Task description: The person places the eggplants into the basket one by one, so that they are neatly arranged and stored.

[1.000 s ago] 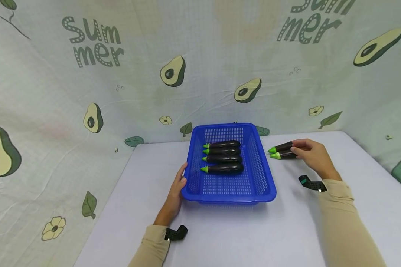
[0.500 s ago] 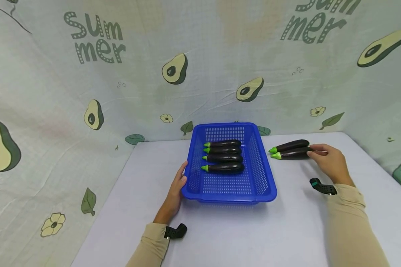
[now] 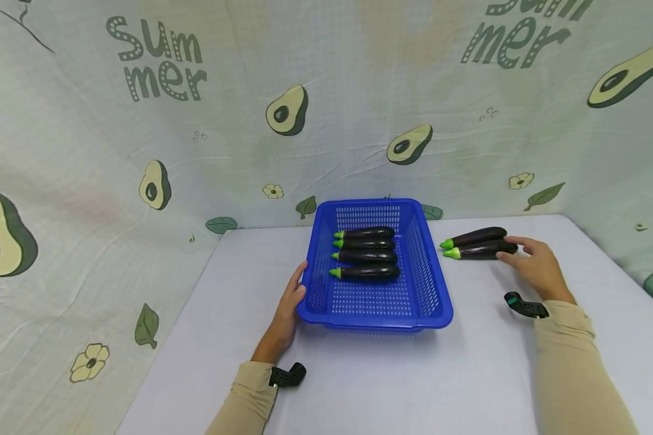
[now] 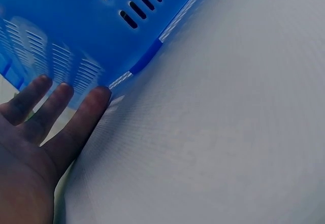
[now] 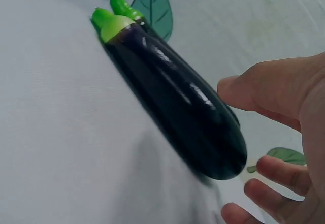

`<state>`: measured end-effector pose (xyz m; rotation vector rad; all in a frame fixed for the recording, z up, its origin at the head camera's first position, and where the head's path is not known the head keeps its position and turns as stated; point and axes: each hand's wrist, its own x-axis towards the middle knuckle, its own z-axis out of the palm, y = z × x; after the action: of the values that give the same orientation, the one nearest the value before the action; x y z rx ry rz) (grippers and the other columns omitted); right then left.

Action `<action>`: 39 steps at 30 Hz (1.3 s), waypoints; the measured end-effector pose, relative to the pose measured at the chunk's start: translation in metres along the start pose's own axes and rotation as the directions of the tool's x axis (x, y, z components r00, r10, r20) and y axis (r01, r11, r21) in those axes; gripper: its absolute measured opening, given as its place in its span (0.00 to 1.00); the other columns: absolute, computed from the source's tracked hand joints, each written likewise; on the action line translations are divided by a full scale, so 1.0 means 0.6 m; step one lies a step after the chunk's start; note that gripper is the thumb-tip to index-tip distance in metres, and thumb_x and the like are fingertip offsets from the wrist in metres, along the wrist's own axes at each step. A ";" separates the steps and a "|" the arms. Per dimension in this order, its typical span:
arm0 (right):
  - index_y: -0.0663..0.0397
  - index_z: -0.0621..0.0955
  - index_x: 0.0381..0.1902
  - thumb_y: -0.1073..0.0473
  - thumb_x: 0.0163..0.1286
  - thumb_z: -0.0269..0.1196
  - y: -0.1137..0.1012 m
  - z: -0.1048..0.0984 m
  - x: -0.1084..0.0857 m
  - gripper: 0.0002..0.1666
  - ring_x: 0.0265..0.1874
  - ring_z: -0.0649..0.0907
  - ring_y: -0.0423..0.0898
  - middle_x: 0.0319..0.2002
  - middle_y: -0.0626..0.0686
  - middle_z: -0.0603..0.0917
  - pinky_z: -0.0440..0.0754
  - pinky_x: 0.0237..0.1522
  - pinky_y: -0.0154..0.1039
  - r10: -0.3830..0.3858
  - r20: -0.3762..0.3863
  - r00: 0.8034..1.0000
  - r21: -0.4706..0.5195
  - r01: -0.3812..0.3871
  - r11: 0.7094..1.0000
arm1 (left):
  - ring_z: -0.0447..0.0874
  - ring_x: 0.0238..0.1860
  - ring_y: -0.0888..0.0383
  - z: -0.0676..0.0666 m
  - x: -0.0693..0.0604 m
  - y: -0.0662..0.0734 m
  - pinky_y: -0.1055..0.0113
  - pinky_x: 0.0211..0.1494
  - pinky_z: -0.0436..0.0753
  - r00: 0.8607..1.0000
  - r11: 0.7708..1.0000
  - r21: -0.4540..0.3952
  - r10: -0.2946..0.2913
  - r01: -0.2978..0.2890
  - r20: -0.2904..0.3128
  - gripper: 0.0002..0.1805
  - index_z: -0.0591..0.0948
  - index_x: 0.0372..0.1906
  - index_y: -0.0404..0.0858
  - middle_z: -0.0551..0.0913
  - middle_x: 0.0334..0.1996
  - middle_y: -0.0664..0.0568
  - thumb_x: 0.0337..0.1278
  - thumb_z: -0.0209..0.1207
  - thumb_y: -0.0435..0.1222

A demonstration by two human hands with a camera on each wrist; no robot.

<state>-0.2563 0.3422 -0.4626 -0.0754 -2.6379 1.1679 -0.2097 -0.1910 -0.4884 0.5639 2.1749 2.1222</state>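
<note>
A blue plastic basket [image 3: 370, 320] holds several eggplants [image 3: 367, 257] lying side by side, green stems to the left. My left hand [image 3: 288, 308] rests against the basket's left side; its extended fingers [image 4: 91, 107] lie along the outer wall in the left wrist view. On the table right of the basket lie two more eggplants, a rear one [image 3: 479, 236] and a front one [image 3: 481, 250]. My right hand [image 3: 539, 266] is at the blunt end of the front eggplant, its fingers spread loosely around that end. In the right wrist view the front eggplant [image 5: 172, 102] mostly hides the rear one.
The white table [image 3: 392, 386] carries the basket and the loose eggplants. A cloth printed with avocados and leaves [image 3: 337, 121] hangs behind the table's back edge. Black wrist cameras [image 3: 287, 375] sit on both forearms.
My right hand has drawn back to the right, from over the two loose eggplants to the front one's blunt end, uncovering both. The left hand and basket have stayed in place.
</note>
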 end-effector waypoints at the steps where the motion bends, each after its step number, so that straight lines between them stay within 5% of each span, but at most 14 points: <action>1: 0.67 0.69 0.70 0.48 0.73 0.62 0.002 0.002 0.002 0.38 0.64 0.62 0.78 0.69 0.78 0.61 0.59 0.60 0.73 -0.006 0.002 1.000 -0.007 0.006 1.000 | 0.41 0.79 0.50 0.000 0.000 0.000 0.38 0.75 0.42 1.000 1.000 0.002 -0.001 0.001 0.000 0.31 0.53 0.79 0.63 0.45 0.80 0.59 0.74 0.40 0.51; 8: 0.69 0.68 0.70 0.49 0.72 0.64 0.015 0.013 0.010 0.39 0.69 0.56 0.78 0.69 0.79 0.61 0.51 0.67 0.72 -0.067 -0.013 0.998 -0.032 0.067 0.997 | 0.39 0.79 0.49 0.000 0.001 0.001 0.37 0.75 0.41 1.000 1.000 -0.002 -0.002 0.002 -0.001 0.31 0.53 0.79 0.62 0.44 0.80 0.58 0.74 0.40 0.51; 15: 0.66 0.65 0.73 0.42 0.71 0.63 0.018 0.017 0.013 0.45 0.71 0.48 0.79 0.69 0.83 0.54 0.47 0.66 0.75 -0.038 0.016 0.999 -0.076 0.039 0.996 | 0.39 0.79 0.50 0.003 0.001 0.004 0.38 0.75 0.41 1.000 1.000 0.008 -0.002 0.002 -0.007 0.31 0.54 0.79 0.63 0.45 0.80 0.59 0.74 0.40 0.52; 39: 0.63 0.69 0.71 0.53 0.71 0.65 0.025 0.041 0.023 0.36 0.66 0.60 0.80 0.65 0.81 0.64 0.55 0.65 0.72 -0.100 -0.050 0.994 -0.124 0.093 0.988 | 0.40 0.79 0.52 0.003 -0.002 0.006 0.39 0.75 0.41 1.000 0.999 0.031 -0.016 0.017 -0.014 0.30 0.54 0.78 0.67 0.46 0.79 0.61 0.75 0.39 0.53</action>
<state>-0.2767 0.3367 -0.4866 -0.0029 -2.6296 0.9606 -0.2074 -0.1894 -0.4851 0.5328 2.2153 2.0942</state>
